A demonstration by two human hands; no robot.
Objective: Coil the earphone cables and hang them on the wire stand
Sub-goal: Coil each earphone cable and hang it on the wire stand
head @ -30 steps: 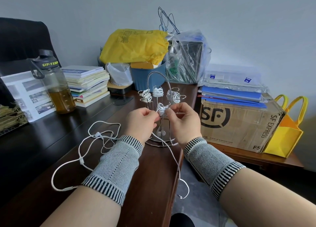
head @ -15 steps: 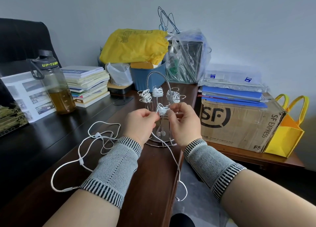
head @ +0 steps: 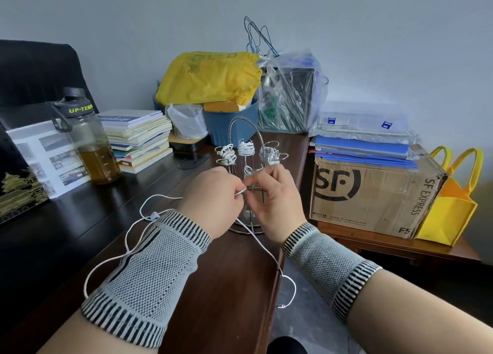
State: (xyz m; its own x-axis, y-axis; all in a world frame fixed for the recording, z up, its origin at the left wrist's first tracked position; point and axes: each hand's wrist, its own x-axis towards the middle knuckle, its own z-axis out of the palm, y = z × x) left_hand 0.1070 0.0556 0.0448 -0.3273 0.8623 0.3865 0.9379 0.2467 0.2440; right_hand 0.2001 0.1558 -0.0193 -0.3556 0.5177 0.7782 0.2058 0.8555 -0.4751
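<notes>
A metal wire stand (head: 245,129) stands on the dark wooden desk (head: 234,268) near its right edge. Three coiled white earphone bundles (head: 246,149) hang on its upper hooks. My left hand (head: 213,199) and my right hand (head: 272,196) meet just in front of the stand and both pinch a white earphone cable (head: 266,249). That cable runs down from my fingers and dangles over the desk's right edge. A second loose white earphone cable (head: 133,225) lies spread on the desk to the left, partly under my left wrist.
A bottle (head: 88,143) with amber liquid and a stack of books (head: 138,137) stand at the left. Behind the stand are a blue bin (head: 229,124), a yellow bag (head: 210,76) and a plastic-wrapped box (head: 290,95). An SF Express carton (head: 373,193) and yellow tote (head: 450,204) sit right.
Both hands have dropped a little lower in front of the stand, with the cable still pinched. The small coil earlier seen between my fingers is hidden now. The dangling end swings slightly.
</notes>
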